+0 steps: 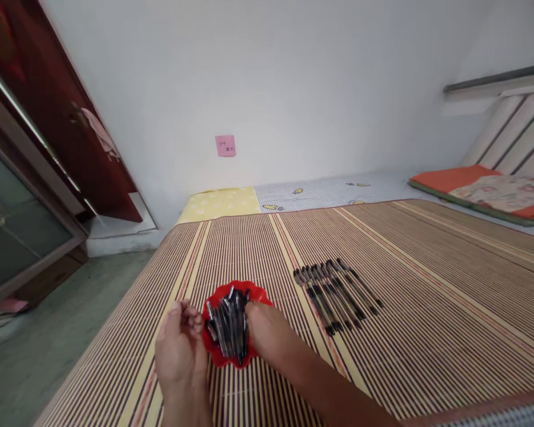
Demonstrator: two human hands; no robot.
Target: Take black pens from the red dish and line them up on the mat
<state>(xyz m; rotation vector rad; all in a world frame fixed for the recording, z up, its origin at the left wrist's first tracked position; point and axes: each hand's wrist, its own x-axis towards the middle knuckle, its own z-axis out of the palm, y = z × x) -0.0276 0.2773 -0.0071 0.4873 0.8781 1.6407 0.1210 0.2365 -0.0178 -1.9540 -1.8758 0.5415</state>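
Note:
A red bowl with a scalloped rim (218, 360) stands on the striped mat and holds a heap of black-capped, clear-barrelled pens (231, 326). My right hand (263, 329) reaches over the bowl's right side, its fingers closed on a pen at the heap's edge; the fingertips are partly hidden. To the left of the bowl, close to its rim, is my left hand (180, 344), palm turned inward, fingers loosely curled with nothing in them. Several similar pens (336, 293) lie side by side in a slanted row on the mat, right of the bowl.
The striped mat (427, 308) covers a bed set against a white wall. A pink note (225, 146) is stuck on that wall. An orange folded cloth (454, 178) lies at the far right by a railing. A reddish door (84, 118) and grey floor are at left.

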